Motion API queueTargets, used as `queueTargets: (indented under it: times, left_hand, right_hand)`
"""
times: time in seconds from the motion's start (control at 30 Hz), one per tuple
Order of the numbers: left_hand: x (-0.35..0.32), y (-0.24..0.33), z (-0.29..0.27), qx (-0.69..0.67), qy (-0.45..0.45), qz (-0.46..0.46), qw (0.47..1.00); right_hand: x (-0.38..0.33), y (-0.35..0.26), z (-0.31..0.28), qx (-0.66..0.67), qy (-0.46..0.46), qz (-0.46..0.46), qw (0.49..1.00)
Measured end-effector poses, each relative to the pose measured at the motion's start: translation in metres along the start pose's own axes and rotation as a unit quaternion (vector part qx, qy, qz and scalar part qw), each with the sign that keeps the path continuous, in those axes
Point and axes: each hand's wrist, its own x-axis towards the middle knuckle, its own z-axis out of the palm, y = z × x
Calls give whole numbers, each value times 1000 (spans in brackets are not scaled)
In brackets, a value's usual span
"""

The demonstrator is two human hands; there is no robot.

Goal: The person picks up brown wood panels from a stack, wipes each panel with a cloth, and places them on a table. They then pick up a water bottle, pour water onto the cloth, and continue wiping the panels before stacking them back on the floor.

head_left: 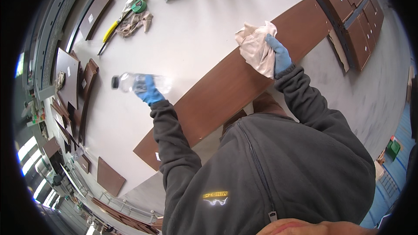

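While your left hand (148, 90) in its blue glove is wrapped around a clear plastic bottle (139, 82), your right hand (278, 54) is closed on a pale cloth (257, 48). The bottle lies sideways in your grip, held up over the white table (191, 30), with its dark cap (115, 82) pointing away to your left. The cloth is bunched up and pressed on the long brown board (226, 87), near the far end of it.

The bottle looks thin and light, and I think it will squash a bit if you squeeze hard. It may be slippery in a glove, so hold it round the middle, as you do now. I cannot tell how much is inside it.

The cloth is soft and floppy. It will fold and slide under your palm, so keep your fingers spread on top of the bunch.

The board looks stiff, flat and smooth. It lies slanted across the table, and its near end sticks out toward your body. It is long, so it will likely be heavy and may tip if you lift just one end.

Far off on the table lie a green roll of tape (139, 5), a yellow tool (110, 31) and another rag (137, 21). More brown boards (348, 8) rest to your right.
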Motion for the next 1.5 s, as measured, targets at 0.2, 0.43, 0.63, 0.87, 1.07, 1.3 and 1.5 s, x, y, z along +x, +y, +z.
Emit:
queueTargets:
  times: [0.2,0.43,0.63,0.87,1.07,1.3,1.5]
  left_hand:
    - [-115,66,63,113,-372,-220,895]
    - [-188,130,153,245,-613,-287,694]
    - [-218,139,217,226,-664,-383,601]
    - [-248,145,277,175,-603,-503,595]
    - [-262,142,311,178,-605,-528,569]
    - [-277,138,323,177,-615,-523,563]
    - [-273,137,324,161,-572,-544,592]
  right_hand:
    - [-13,-4,-4,-11,-16,-21,1000]
    - [-26,-35,-16,29,-94,-11,995]
    - [-35,-79,-45,-8,-97,-39,994]
    - [-43,-122,-81,20,-94,-54,994]
    - [-53,-151,-106,38,-70,-68,994]
    - [-48,-167,-114,52,-73,-64,994]
    - [-42,-172,-114,62,-82,-60,993]
